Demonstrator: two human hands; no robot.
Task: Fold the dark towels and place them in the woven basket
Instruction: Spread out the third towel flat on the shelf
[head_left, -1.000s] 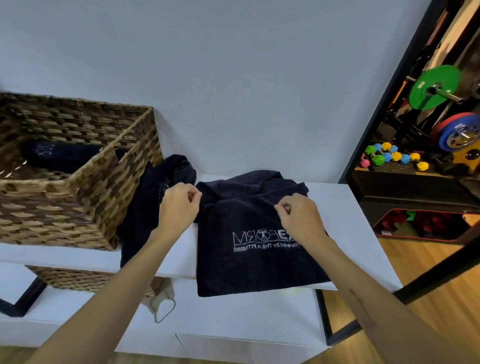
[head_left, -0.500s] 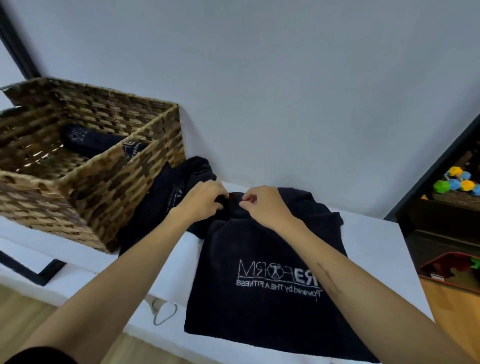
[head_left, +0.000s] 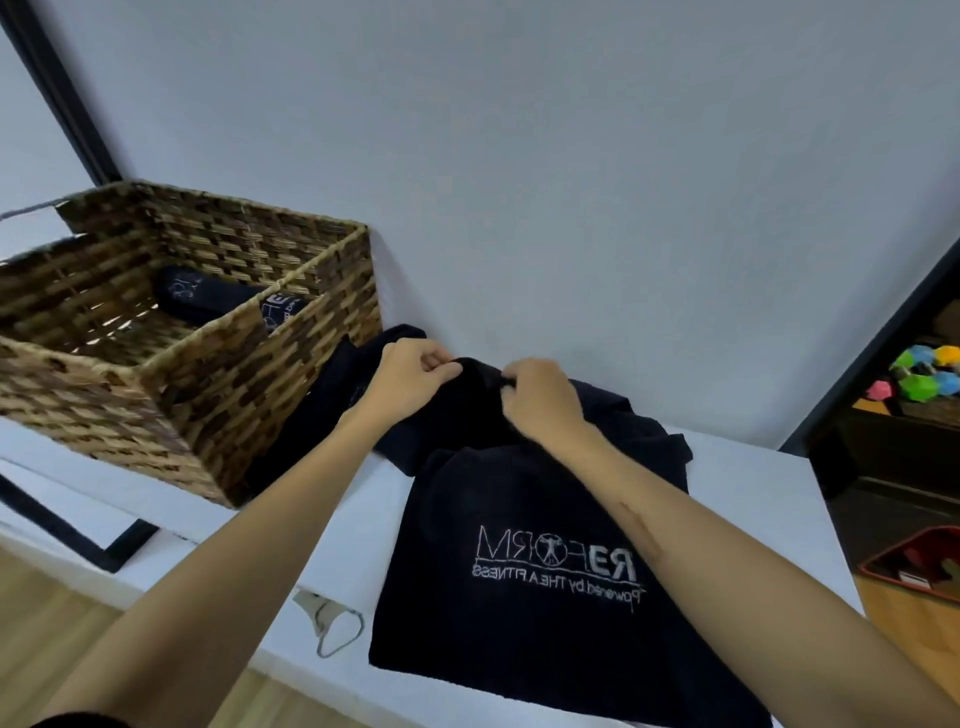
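Towel (head_left: 524, 561) with the white logo lies spread on the white table (head_left: 769, 499), right of the woven basket (head_left: 208, 395), near edge draped over the table front. My left hand (head_left: 410, 387) and right hand (head_left: 540, 402) are close together at its far edge, both pinching the bunched cloth there. Reason, I'd say: grabbing the far hem at two points so I can pull it toward me for the first fold. Logo reads upside down from my side, so it's facing away.

A second dark towel (head_left: 337, 395) sits crumpled between the basket's right wall and my left hand, touching the basket; that's the queue. Rolled towels (head_left: 208, 296) already lie inside the basket near its back right corner, so the task is partway done.

Risk: the far edge is bunched, not flat, so a fold from here will likely come out uneven unless I spread my hands out to the corners first.
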